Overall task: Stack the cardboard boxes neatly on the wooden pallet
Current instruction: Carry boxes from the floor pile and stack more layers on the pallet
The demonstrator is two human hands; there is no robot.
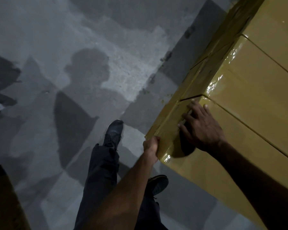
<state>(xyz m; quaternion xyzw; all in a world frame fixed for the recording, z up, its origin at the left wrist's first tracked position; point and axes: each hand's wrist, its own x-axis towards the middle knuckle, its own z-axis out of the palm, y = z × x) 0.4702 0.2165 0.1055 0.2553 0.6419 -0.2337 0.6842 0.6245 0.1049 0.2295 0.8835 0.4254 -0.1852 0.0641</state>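
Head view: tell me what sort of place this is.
Probably a warehouse or loading area. Taped cardboard boxes stand stacked in tight rows, the floor is bare, stained concrete, and the left hand grips a box corner while the right hand lies flat on top.

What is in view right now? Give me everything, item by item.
cardboard boxes: several, exact count unclear, yellow-brown with glossy tape, stacked at right; pallet not visible.
nearest box: one, yellow-brown, at the near corner of the stack.
concrete floor: one, grey, patchy, with shadows, across left and centre.
brown object: one, bottom left corner, cannot tell what it is.
shoes: two, dark, on the floor below the stack corner.
trousers: one pair, dark, centre bottom.
left hand: one, grips the nearest box's corner edge.
right hand: one, fingers spread flat on the box's top edge.
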